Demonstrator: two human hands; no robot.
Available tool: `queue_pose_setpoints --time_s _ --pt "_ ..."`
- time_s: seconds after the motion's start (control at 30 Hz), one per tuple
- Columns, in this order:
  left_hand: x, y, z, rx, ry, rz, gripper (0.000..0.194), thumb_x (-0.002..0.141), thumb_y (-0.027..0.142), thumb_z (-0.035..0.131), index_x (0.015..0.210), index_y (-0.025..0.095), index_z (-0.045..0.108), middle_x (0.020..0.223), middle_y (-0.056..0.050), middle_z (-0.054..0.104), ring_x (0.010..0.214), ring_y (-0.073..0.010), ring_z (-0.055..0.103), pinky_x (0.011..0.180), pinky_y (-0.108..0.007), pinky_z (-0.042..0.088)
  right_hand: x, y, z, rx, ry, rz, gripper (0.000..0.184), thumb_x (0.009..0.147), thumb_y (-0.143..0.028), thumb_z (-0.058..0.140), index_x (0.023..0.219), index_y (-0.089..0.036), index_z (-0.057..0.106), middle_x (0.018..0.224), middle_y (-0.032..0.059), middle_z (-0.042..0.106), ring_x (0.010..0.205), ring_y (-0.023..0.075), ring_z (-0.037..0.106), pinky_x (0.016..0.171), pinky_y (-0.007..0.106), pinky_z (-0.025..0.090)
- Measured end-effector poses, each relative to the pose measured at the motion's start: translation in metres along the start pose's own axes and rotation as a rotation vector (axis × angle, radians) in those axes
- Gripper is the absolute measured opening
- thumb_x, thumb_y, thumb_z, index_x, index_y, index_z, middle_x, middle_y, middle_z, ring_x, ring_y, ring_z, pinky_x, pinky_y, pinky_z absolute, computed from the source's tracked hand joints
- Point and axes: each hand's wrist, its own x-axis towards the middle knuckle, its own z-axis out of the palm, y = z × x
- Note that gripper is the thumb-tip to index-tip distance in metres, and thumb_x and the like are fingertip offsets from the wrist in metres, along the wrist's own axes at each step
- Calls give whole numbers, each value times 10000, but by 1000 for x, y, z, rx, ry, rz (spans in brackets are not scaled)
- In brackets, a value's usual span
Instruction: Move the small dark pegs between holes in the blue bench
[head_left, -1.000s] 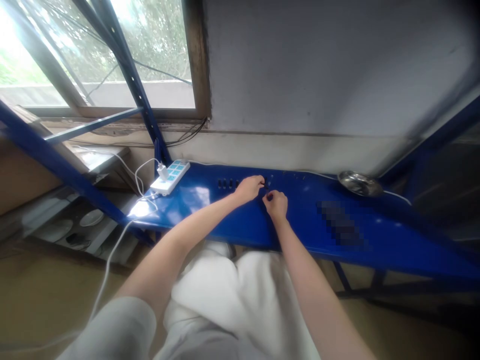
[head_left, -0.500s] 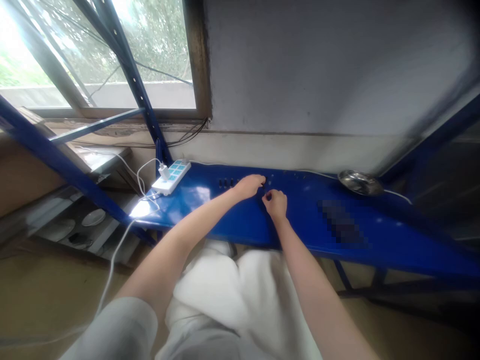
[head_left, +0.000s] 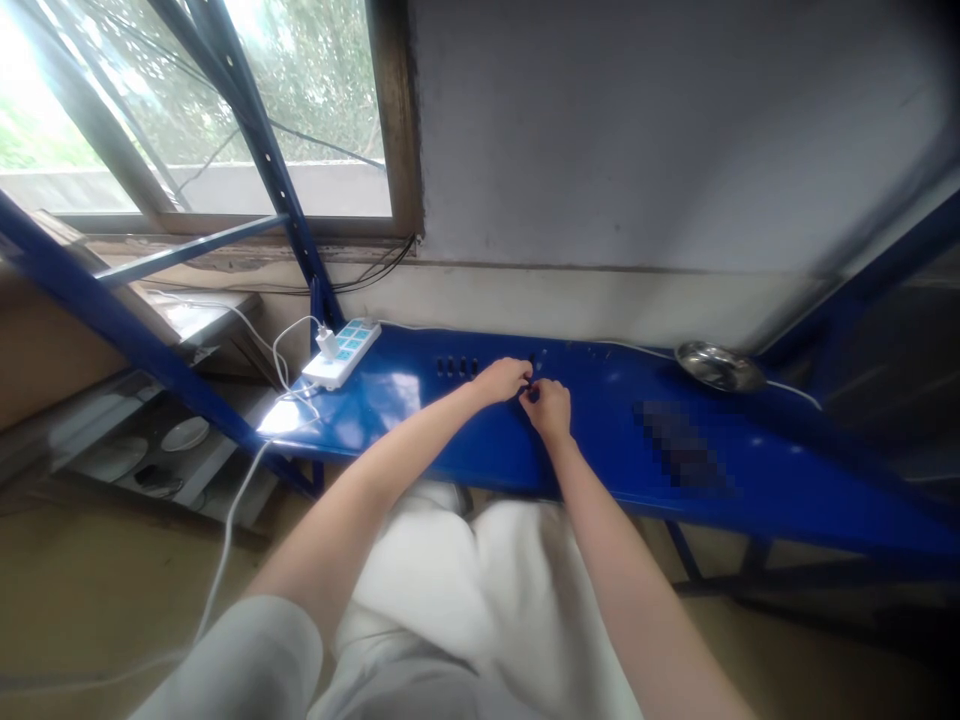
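Note:
Over the middle of the blue tabletop, my left hand and my right hand meet at the fingertips. Both are closed in a pinch around a small dark piece, too small and too covered by fingers to name. Several short dark pieces stand or lie in a row left of my left hand. Just beyond the fingers are another dark bit and some tiny pale bits.
A white power strip with a plugged-in charger sits at the table's left end. Toward the right are a shiny metal dish and a pixelated dark object. A blue metal post rises on the left by the window.
My left hand has come down slightly toward my body, and its fingertips now touch those of my right hand. More of the dark row shows on the left.

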Motion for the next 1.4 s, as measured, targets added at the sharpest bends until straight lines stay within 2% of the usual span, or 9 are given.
queue_pose_setpoints --time_s 0.37,0.63,0.77,0.9,1.0,1.1,1.23,1.4 --pt "-1 -2 8 2 -9 0 158 808 159 485 895 152 616 872 -83 660 819 -200 610 709 -284 461 0 0 -1 -46 -38 -13 108 748 -245 486 730 -151 538 731 76 620 707 192 490 641 289 266" --pt "-9 3 18 -80 79 -15 170 819 159 453 915 160 594 887 -76 639 825 -185 592 728 -286 456 0 -2 -3 -21 -60 6 148 772 -279 479 756 -152 554 750 86 631 729 203 496 651 297 270" --pt "-20 -2 36 -202 214 -58 167 823 209 478 962 189 570 849 -48 635 773 -166 588 701 -273 456 0 -3 -2 15 -60 10 148 773 -287 483 778 -157 553 779 87 630 742 206 495 665 302 294" --pt "-43 -13 54 -426 464 -228 161 826 268 484 948 187 552 793 -29 627 703 -133 580 685 -256 457 2 -3 -4 46 -60 53 147 777 -294 473 692 -178 501 704 68 593 693 198 488 652 307 327" --pt "-62 -19 58 -601 643 -348 146 841 284 444 850 173 538 750 -23 608 689 -116 577 681 -244 454 5 -4 -7 93 -114 69 197 793 -314 459 634 -199 443 632 44 547 628 181 480 610 298 353" --pt "-74 -20 56 -738 776 -454 144 844 290 426 832 173 509 705 -4 581 625 -94 556 632 -221 446 12 -8 -6 122 -218 58 202 789 -313 465 621 -205 430 610 34 535 593 168 482 566 281 364" --pt "-79 -18 52 -835 866 -499 154 850 303 417 819 173 493 667 13 548 556 -73 519 575 -194 429 27 -25 5 168 -320 136 155 759 -305 485 656 -189 489 652 27 576 576 144 504 541 249 369" --pt "-78 -20 52 -919 899 -548 137 839 296 438 815 168 480 632 26 518 522 -63 499 544 -180 423 43 -47 26 225 -371 206 140 747 -302 499 739 -176 562 730 31 631 644 146 563 580 235 389"
